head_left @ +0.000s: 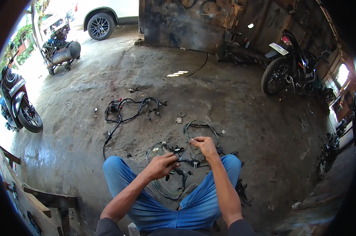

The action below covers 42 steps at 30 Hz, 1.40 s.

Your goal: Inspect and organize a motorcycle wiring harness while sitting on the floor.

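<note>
My left hand (164, 165) is closed on part of a dark wiring harness (182, 179) between my knees. My right hand (201, 144) is raised a little right of it, thumb and fingertips pinched on a thin wire. Loose green and pale wires (171, 193), black connectors and small white plugs (164, 144) hang and lie around both hands. Beyond my right hand a loop of thin wires (201, 124) rests on the concrete. A second black harness (123, 118) with small red parts lies on the floor ahead to the left.
A wooden bench (48, 200) is at lower left. A scooter (20, 106) and a wheeled compressor (63, 55) stand at left. A white car (119, 11) is at the back, beside a stained wall panel (178, 27). A motorcycle (284, 70) stands at right, with dark parts (325, 153) along that side.
</note>
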Each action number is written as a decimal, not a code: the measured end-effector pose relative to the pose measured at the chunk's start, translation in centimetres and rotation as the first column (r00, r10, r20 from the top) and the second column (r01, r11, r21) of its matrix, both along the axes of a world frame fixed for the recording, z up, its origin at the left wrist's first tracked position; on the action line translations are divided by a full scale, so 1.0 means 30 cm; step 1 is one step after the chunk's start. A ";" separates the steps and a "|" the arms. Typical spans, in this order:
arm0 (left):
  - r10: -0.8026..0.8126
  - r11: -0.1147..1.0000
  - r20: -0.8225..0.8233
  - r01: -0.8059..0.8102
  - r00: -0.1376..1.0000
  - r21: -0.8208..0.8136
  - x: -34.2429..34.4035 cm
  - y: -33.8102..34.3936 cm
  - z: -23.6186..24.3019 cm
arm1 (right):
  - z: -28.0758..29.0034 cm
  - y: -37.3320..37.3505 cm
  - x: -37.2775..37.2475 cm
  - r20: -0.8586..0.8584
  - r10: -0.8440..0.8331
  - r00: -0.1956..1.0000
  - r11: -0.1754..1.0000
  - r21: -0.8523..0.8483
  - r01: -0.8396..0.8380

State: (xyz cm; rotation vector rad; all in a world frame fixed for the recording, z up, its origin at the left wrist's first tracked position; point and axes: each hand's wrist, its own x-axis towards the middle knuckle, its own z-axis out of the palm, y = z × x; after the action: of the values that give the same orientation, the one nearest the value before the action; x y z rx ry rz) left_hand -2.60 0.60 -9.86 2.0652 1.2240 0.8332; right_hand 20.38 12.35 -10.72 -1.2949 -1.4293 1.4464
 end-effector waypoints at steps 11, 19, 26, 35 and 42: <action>0.632 0.770 0.538 -0.369 0.558 -0.521 -0.068 0.045 -0.055 | -0.111 -0.322 -0.107 0.057 -0.130 0.990 0.990 0.070 0.126; 0.435 0.872 0.179 -0.364 0.882 -0.327 -0.050 0.028 -0.017 | 0.293 -0.312 -0.056 0.268 -0.366 0.891 0.856 0.472 0.210; 0.132 0.965 0.171 -0.088 0.976 -0.247 -0.051 0.007 0.078 | 0.123 -0.014 0.012 0.289 -0.409 0.866 0.834 0.504 0.225; 0.697 0.714 0.609 -0.451 0.379 -0.536 -0.130 0.062 -0.072 | 0.025 -0.292 -0.075 0.337 -0.333 0.881 0.887 0.428 0.172; 0.530 0.843 0.239 -0.537 0.814 -0.041 -0.080 0.037 -0.012 | 0.310 -0.265 0.000 0.277 -0.518 0.809 0.754 0.595 0.278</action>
State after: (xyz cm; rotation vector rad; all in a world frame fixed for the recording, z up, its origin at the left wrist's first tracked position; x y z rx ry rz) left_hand -5.00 1.70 -10.22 1.5788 1.6849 1.3195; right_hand 20.38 4.40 -1.44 -1.4787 -1.5387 0.4191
